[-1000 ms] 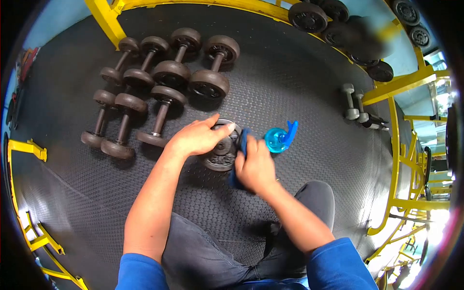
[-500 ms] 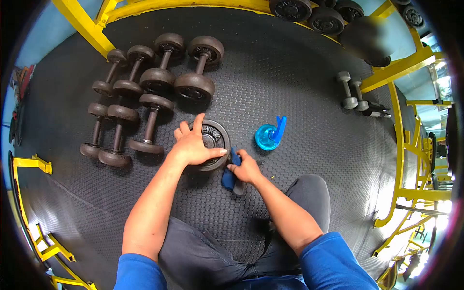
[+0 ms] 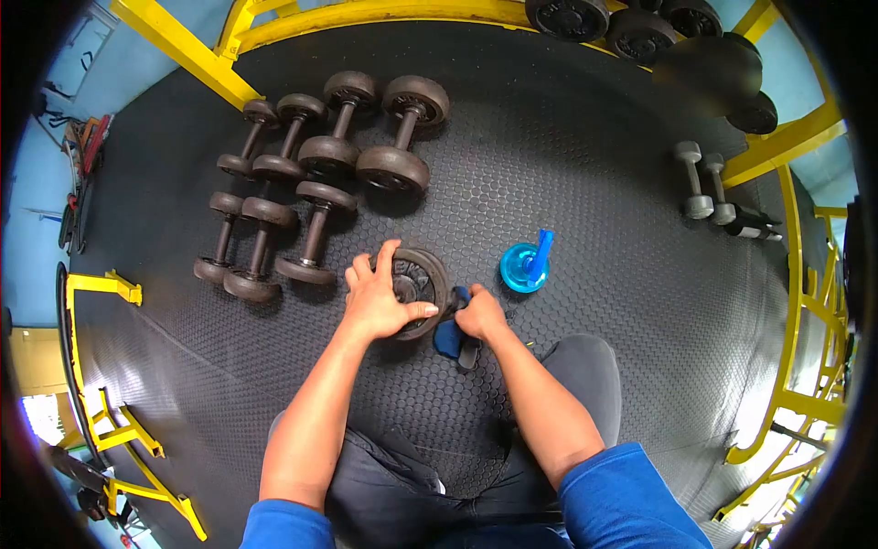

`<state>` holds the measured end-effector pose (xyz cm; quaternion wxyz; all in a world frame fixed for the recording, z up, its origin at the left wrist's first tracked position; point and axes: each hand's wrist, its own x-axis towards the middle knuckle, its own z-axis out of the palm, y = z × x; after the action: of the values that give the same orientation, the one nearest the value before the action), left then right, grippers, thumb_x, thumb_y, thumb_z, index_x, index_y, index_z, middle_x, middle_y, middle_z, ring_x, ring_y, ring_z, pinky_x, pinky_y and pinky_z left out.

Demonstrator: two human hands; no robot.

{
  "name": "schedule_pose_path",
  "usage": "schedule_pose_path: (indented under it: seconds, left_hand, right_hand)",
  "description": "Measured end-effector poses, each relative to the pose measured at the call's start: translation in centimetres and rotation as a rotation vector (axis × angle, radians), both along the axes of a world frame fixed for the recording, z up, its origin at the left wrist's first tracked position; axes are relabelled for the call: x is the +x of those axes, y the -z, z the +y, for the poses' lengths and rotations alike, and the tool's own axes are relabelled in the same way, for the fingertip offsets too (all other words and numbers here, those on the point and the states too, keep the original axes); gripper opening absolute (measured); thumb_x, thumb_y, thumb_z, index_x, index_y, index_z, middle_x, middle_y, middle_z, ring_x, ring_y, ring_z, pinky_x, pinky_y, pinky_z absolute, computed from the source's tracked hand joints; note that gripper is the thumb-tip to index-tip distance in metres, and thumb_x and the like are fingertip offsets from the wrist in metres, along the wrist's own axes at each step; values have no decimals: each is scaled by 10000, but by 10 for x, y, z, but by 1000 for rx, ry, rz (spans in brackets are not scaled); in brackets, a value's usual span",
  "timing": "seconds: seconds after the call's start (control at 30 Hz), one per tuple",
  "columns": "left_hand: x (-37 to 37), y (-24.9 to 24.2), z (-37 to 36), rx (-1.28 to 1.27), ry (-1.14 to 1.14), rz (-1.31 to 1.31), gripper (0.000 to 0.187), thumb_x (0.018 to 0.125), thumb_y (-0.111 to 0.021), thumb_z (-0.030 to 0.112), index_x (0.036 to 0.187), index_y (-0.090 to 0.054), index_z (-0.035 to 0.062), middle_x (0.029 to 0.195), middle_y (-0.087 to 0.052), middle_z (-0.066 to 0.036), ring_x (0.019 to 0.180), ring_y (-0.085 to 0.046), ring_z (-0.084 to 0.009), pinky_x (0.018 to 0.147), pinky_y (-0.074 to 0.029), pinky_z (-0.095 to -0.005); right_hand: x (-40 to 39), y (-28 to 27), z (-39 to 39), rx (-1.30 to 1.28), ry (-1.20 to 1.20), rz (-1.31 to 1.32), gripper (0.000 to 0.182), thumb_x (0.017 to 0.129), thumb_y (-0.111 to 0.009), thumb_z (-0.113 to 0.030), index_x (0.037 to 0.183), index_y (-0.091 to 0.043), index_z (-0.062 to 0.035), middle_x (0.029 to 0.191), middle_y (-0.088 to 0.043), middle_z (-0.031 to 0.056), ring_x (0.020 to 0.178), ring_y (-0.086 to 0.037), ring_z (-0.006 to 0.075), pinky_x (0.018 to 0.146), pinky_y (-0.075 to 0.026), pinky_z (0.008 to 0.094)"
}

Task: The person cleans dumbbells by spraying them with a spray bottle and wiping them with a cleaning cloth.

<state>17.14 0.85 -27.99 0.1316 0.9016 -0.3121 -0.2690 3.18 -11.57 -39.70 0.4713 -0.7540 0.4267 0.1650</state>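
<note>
My left hand (image 3: 375, 306) grips the rim of a dumbbell (image 3: 416, 277) that seems to stand on end, its round dark head with raised lettering facing up. The thumb lies across the near side and the fingers are hooked over the far side. In my right hand (image 3: 480, 316) is a blue and grey cloth (image 3: 448, 339), bunched and pressed at the right side of the dumbbell. The cloth hangs down toward the floor. To the right of that hand stands a translucent blue spray bottle (image 3: 524, 268) with a blue trigger.
Several brown dumbbells (image 3: 315, 233) lie in two rows at the left on the black textured mat (image 3: 585, 210). Two small grey dumbbells (image 3: 695, 183) are at the right. A yellow rack (image 3: 384, 27) with more weights (image 3: 640, 37) runs along the back. Yellow frames (image 3: 101, 285) stand at both sides.
The view has shifted, so most things appear farther right. The dumbbell under my left hand looks more tilted, with more of its side showing. My right hand stays on the cloth beside it.
</note>
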Motion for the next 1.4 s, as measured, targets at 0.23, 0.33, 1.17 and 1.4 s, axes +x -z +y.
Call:
schedule_pose_path:
  seconds: [0.23, 0.33, 1.17, 1.4]
  left_hand:
    - [-79, -1, 38, -44, -52, -174, 1177, 511, -925, 516, 1449, -293, 188, 1365, -299, -268, 1276, -311, -460, 1067, -344, -568]
    - [-96, 9, 54, -102, -12, -223, 1127, 554, -905, 537, 1441, -305, 187, 1359, -285, -297, 1278, -295, -468, 1065, -326, -589]
    - [-169, -164, 205, -280, -336, 671, 532, 639, -916, 262, 1079, -680, 79, 1031, -622, -69, 1002, -607, -257, 885, -499, -390]
    - [-189, -283, 233, -392, -445, 848, 484, 792, -816, 276, 1188, -639, 60, 1053, -637, -103, 1040, -611, -263, 908, -483, -380]
  right_hand:
    - [13, -29, -22, 92, 103, -93, 621, 918, -578, -538, 1238, -585, -6, 1249, -616, 265, 1057, -652, 419, 931, -515, 464]
    - [20, -30, -5, 929, 225, 48, 524, 942, -578, -501, 1162, -627, -28, 1132, -682, 194, 972, -689, 300, 851, -552, 440]
    - [-142, -199, 197, 1101, 686, 181, 220, 950, -581, -87, 1057, -638, 96, 970, -688, 174, 801, -700, 241, 656, -584, 367]
    - [-162, -327, 206, 947, 699, 287, 184, 878, -702, -99, 930, -673, 75, 874, -694, 135, 723, -672, 203, 646, -559, 342]
